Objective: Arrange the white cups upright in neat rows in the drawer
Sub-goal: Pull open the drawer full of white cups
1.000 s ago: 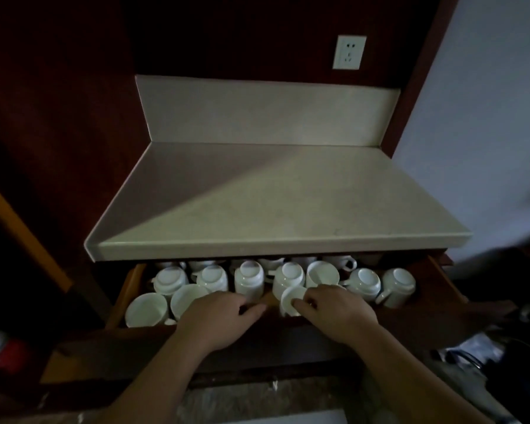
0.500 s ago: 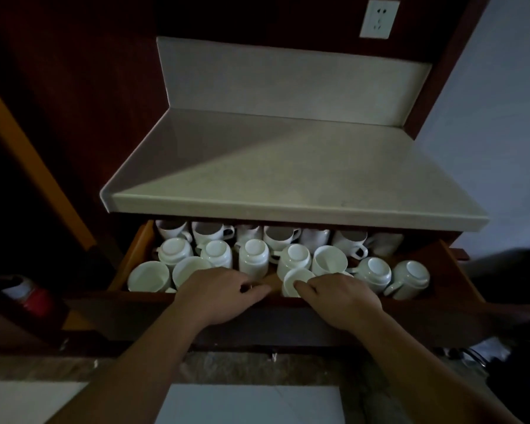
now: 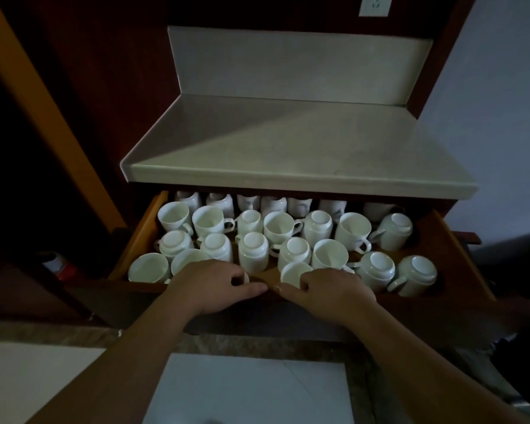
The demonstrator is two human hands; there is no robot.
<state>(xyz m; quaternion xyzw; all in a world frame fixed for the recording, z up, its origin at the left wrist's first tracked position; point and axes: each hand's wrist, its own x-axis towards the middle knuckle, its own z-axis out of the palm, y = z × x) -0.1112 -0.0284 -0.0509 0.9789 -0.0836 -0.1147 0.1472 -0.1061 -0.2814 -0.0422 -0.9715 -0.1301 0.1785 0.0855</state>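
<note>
A wooden drawer (image 3: 141,228) stands pulled out under a pale countertop. It holds several white cups, some upright like the one at the back left (image 3: 173,216), some upside down like the one in the middle (image 3: 253,252). My left hand (image 3: 210,286) and my right hand (image 3: 326,290) both grip the drawer's front edge (image 3: 104,289), thumbs almost touching. A small cup (image 3: 292,272) sits just behind my right fingers. A back row of cups is half hidden under the counter.
The countertop (image 3: 288,148) overhangs the drawer's rear. A dark wooden wall rises at the left, a pale wall at the right. A red and white object (image 3: 60,267) sits low at the left. Light floor tiles (image 3: 251,390) lie below.
The drawer has slid further out toward me, so more rows of cups show. Both hands stay on its front edge, and the view has tilted down.
</note>
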